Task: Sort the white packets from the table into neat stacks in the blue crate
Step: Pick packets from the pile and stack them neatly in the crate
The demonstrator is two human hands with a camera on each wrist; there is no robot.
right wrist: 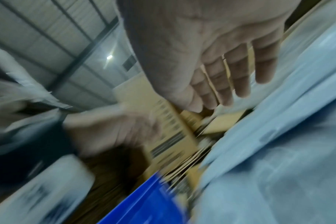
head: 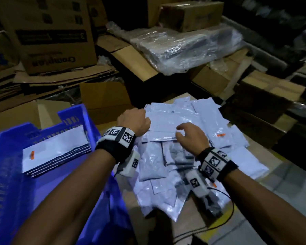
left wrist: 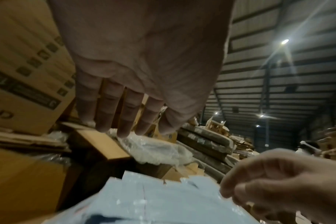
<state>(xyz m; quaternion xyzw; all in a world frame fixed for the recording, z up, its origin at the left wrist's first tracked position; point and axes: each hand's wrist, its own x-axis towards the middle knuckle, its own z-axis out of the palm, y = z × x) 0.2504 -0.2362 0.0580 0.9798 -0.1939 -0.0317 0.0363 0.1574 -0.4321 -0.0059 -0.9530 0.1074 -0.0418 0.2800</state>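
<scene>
A loose pile of white packets lies on the table at centre right. At the left stands the blue crate, with a neat stack of white packets inside it. My left hand hovers at the pile's left edge; in the left wrist view its fingers are straight and hold nothing above the packets. My right hand is over the middle of the pile with its fingers spread, the tips near or on a top packet. The blurred right wrist view shows its fingers extended above the packets and the crate.
Cardboard boxes and flattened cardboard crowd the back and left. A plastic-wrapped bundle lies behind the pile. An open box stands between crate and pile. Black cables trail off the table's right front.
</scene>
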